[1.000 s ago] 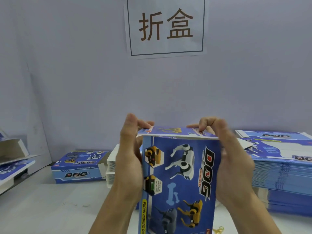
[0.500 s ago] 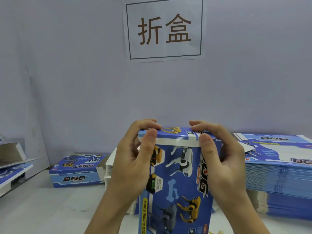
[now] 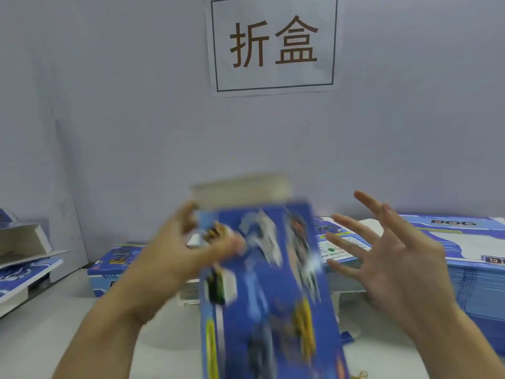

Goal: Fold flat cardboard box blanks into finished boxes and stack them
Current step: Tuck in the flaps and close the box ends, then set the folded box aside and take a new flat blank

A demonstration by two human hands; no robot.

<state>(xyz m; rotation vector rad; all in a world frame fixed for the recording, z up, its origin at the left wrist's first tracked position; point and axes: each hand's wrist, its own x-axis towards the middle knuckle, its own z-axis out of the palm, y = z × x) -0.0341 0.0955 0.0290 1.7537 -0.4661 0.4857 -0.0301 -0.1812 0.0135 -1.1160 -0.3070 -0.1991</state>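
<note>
A tall blue box (image 3: 267, 283) printed with toy dogs stands upright in front of me, blurred by motion. Its pale cardboard flap (image 3: 240, 188) sticks up at the top end. My left hand (image 3: 175, 258) grips the box's upper left edge, thumb across its front. My right hand (image 3: 396, 258) is off the box to its right, fingers spread wide and holding nothing. A thick stack of flat blue blanks (image 3: 451, 258) lies behind my right hand.
A finished blue box (image 3: 109, 269) lies on the table at the back left. More folded cardboard pieces (image 3: 24, 247) sit at the far left edge. A paper sign (image 3: 273, 45) hangs on the grey wall. The white tabletop (image 3: 54, 324) spreads below.
Both hands were pressing down the box's top flap. My right hand has now let go and opened to the right, and the box has swung quickly in my left hand, with a pale flap now up.
</note>
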